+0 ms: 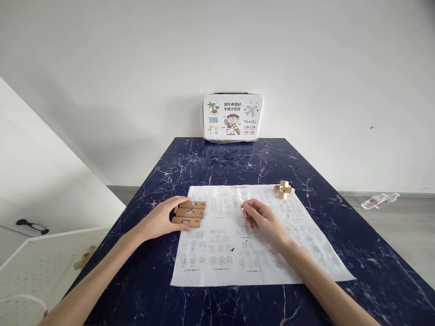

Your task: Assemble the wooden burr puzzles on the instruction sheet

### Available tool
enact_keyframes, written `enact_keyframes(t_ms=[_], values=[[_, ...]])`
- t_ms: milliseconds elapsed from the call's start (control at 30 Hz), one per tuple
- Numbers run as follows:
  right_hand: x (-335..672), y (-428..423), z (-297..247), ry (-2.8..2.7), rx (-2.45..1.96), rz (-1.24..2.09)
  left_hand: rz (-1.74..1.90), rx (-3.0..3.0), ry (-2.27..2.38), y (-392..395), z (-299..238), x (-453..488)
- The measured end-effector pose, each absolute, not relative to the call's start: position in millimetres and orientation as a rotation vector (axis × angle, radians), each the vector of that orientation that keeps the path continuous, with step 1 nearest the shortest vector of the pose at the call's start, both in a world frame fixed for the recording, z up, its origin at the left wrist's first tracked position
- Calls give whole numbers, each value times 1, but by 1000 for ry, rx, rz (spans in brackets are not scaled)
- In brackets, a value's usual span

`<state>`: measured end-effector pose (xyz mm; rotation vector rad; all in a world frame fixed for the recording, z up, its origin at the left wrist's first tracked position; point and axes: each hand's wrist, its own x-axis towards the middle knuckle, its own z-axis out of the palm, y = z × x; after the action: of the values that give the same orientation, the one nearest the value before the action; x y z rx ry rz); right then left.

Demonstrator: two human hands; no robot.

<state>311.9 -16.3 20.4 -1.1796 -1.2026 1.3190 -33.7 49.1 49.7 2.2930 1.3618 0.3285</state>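
Observation:
Three notched wooden puzzle pieces (190, 212), marked with dark numerals, lie side by side at the left edge of a printed paper sheet (231, 267). My left hand (163, 219) spans them, fingers on the far side and thumb on the near side. Over the middle of the sheet, my right hand (261, 219) is closed with its fingers curled and the thumb against the index finger. Its palm is hidden, so whatever it may hold cannot be seen. An assembled wooden burr puzzle (284, 189) rests at the sheet's far right corner.
The sheet lies on a dark blue marbled table (152, 290). At the table's far end a white cartoon-printed case (233, 117) leans against the wall. A clear plastic bottle (379, 200) lies on the floor to the right. Left of the table is a white perforated surface (41, 267) with wooden pieces (84, 258).

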Motion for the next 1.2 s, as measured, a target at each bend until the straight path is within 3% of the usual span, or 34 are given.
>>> enact_keyframes(t_ms=[433,833,1200], values=[[312,-13,11,-1237,-1159,1207,563,2342,1097,41,30,84],[305,-19,5,-1494,-1388,881,693,2238,1257,48,10,84],[308,-19,1,-1958,-1139,717,809,2511,1439,46,7,78]])
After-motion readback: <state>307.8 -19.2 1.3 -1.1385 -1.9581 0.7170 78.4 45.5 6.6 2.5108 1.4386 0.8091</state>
